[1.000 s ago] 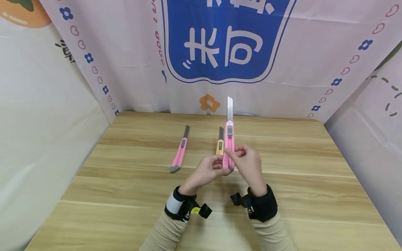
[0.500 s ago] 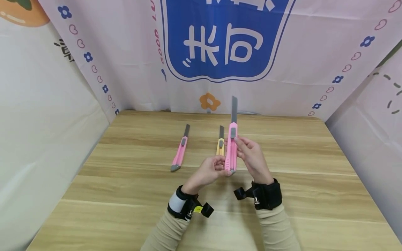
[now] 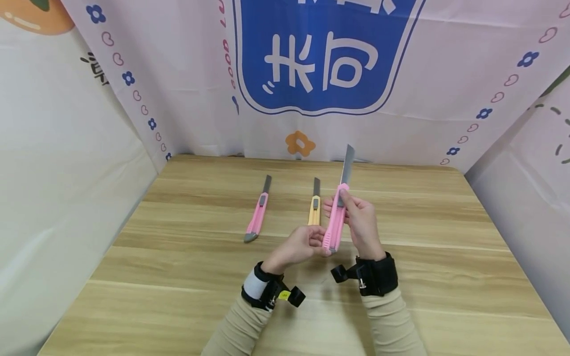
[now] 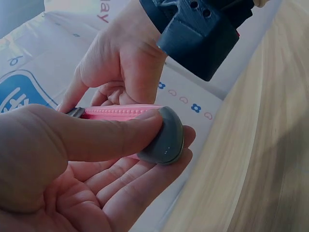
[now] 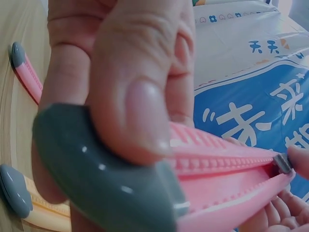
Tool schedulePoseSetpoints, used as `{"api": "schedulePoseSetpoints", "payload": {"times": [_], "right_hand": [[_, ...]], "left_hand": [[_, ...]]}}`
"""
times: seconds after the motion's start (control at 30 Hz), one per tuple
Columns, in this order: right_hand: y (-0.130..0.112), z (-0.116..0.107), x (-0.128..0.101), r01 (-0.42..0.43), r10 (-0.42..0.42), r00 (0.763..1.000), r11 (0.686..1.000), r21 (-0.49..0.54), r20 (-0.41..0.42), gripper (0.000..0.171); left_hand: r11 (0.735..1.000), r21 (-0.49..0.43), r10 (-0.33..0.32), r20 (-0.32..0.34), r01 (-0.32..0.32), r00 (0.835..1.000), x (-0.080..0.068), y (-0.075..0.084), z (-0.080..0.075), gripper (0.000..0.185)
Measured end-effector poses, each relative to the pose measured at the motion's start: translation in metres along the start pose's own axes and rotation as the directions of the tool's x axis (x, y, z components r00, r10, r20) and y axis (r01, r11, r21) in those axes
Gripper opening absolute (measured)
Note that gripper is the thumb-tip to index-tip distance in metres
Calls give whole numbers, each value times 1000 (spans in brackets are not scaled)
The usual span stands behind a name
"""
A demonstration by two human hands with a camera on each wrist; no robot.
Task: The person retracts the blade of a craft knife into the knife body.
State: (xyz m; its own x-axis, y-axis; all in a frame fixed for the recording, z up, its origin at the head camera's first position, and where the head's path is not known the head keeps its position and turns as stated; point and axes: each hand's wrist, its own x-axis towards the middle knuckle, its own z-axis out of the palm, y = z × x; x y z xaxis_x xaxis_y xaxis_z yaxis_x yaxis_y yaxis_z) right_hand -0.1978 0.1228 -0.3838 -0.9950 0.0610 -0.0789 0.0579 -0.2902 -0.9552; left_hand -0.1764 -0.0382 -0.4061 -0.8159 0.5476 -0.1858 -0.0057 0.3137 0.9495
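A pink utility knife [image 3: 336, 225] with its blade extended is held up off the table, tilted a little to the right. My left hand [image 3: 296, 249] pinches its grey-capped lower end between thumb and fingers; the left wrist view shows the thumb lying across the grey end cap [image 4: 166, 140]. Higher up, my right hand [image 3: 362, 225] grips the body, its thumb at the grey slider [image 5: 283, 163]. Behind my hands a yellow utility knife [image 3: 314, 210] lies on the table, its lower part hidden by the left hand. Farther left lies another pink utility knife [image 3: 257, 215]. Both lying knives have blades extended.
The wooden table [image 3: 156, 277] ends at a printed cloth backdrop [image 3: 196, 113] behind the knives. Pale cloth walls hang at both sides. A black strap with a small camera sits on each wrist.
The held knife has moved right and slightly down, and its blade now leans right. My right hand has shifted up the body, its thumb now at the slider. The lying knives stay put.
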Motion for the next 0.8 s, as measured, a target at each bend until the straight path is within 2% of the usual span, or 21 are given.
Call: {"api": "schedulePoseSetpoints", "payload": {"times": [0.17,0.47,0.63,0.8], "right_hand": [[-1,-2,-2,42,-42,998,999,-4,-38,27],[0,1,-3,149,-146,987,988,37,-71,24],[2,3,-2,177,-171,982,981,75,-74,25],[4,4,-1,178,-171,982,980,90,-76,26]], "left_hand": [[1000,17,13,8,-13,1000,1,2,2,33],[998,48,31,30,-32,999,0,2,1,35],[998,57,22,34,-24,999,-1,1,0,35],[997,64,45,50,-48,998,-1,0,0,37]]}}
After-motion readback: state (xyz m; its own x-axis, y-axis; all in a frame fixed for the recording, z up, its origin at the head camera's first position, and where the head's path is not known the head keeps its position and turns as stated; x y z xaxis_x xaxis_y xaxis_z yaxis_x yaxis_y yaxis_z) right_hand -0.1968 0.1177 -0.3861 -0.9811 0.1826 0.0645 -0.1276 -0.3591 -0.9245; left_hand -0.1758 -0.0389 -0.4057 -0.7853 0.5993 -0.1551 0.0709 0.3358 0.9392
